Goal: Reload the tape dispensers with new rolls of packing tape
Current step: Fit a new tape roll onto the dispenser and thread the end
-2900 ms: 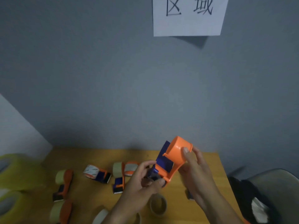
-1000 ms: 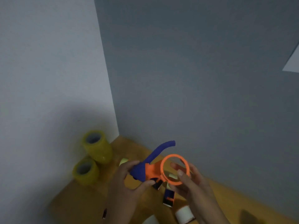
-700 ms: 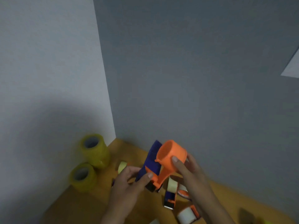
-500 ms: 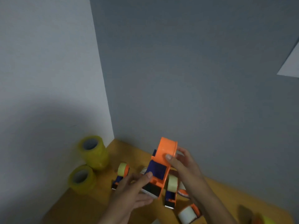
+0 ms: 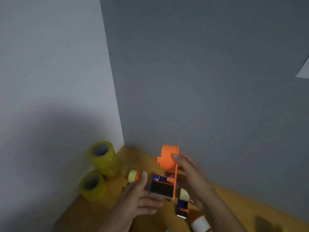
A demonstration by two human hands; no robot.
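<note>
- The left hand (image 5: pixel 138 198) is nearest, reaching in from the bottom edge with its fingers straight and loosely spread; it grips nothing, and its fingertips lie just beside the blue end of the empty dispenser (image 5: pixel 167 178). Whether they touch it I cannot tell.
- The right hand (image 5: pixel 190 178) holds that empty dispenser above the surface (image 5: pixel 93 210): the thumb presses on the orange hub near the top and the fingers curl behind the orange side plate.
- The dispenser stands upright in the grip, its orange round hub bare of tape, its dark roller and blue frame lower down, facing the left hand.
- Under the right hand a loaded dispenser (image 5: pixel 183 203) lies on the wooden surface with a pale roll in it; another white roll (image 5: pixel 200 224) shows at the bottom edge.
- Beyond the left hand's fingertips lies a small dispenser (image 5: pixel 133 175) with a pale yellow roll and an orange side.
- Farther left, two stacks of yellow tape rolls (image 5: pixel 103 158) stand upright in the corner, against the white wall (image 5: pixel 50 81).
- The grey wall (image 5: pixel 200 72) closes off the back.
</note>
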